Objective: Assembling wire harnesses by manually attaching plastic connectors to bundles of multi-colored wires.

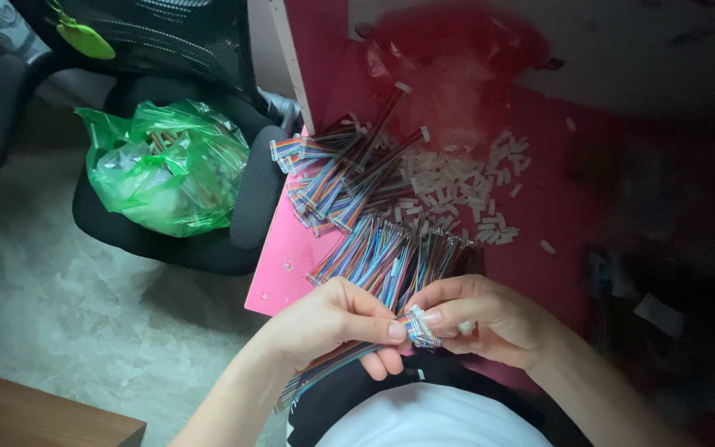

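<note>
My left hand point(337, 323) pinches a flat rainbow-coloured ribbon cable point(333, 368) near its end; the cable trails down to the lower left. My right hand point(477, 319) meets it, fingertips pressed on a small white connector point(422, 321) at the cable's tip. Both hands hover over the near edge of a pink table point(287, 257). Just beyond them lies a pile of several similar ribbon cables point(374, 207), fanned out across the table.
Several small white connectors point(465, 186) are scattered on the table beyond the pile. A black office chair point(233, 207) at the left holds a green plastic bag point(163, 165). Pale stone floor point(68, 306) lies below, with a wooden edge point(35, 418) at lower left.
</note>
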